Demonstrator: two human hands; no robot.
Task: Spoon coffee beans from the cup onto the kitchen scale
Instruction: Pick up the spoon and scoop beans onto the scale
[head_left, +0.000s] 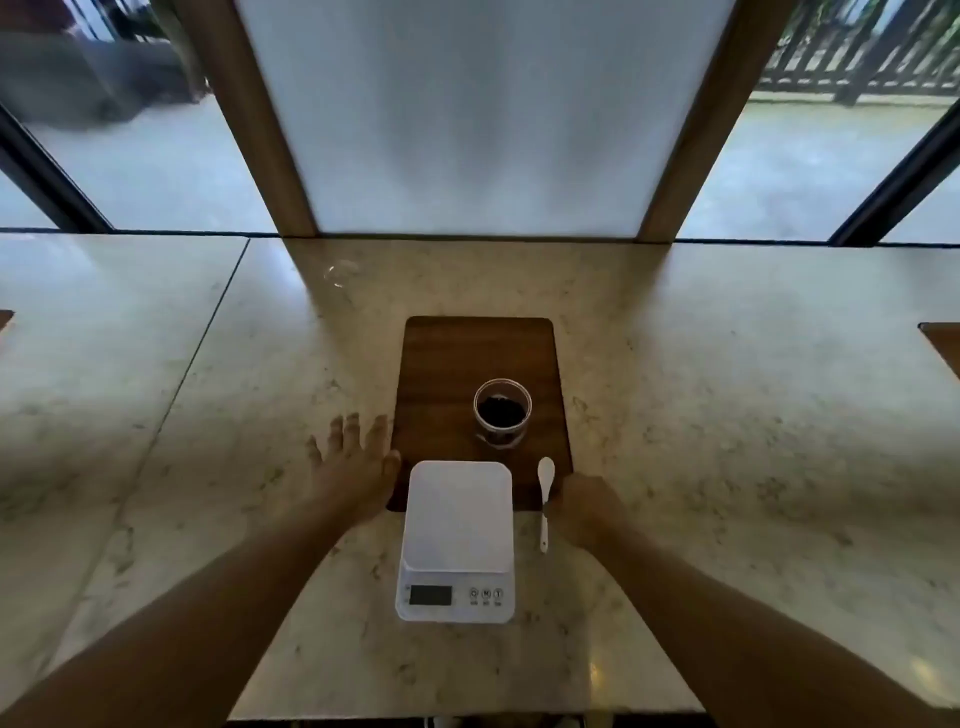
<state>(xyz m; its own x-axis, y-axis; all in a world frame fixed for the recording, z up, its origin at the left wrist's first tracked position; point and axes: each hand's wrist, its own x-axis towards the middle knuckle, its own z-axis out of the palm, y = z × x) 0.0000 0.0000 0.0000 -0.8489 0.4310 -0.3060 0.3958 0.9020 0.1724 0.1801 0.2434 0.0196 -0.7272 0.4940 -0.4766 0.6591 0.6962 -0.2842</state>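
A clear cup (502, 411) with dark coffee beans in it stands on a brown wooden board (441, 364). In front of the board sits a white kitchen scale (457, 525) with a bare platform and a blank display. A white spoon (544, 501) lies to the right of the scale, bowl pointing away from me. My left hand (353, 462) rests flat on the counter with fingers spread, at the board's left edge. My right hand (587, 506) lies just right of the spoon with its fingers curled under; whether it touches the spoon is unclear.
The marble counter (727, 415) runs wide on both sides, with a seam at the left. A frosted panel in a wooden frame (483, 114) stands behind the board, windows either side. A faint clear ring (340, 273) lies at the back left.
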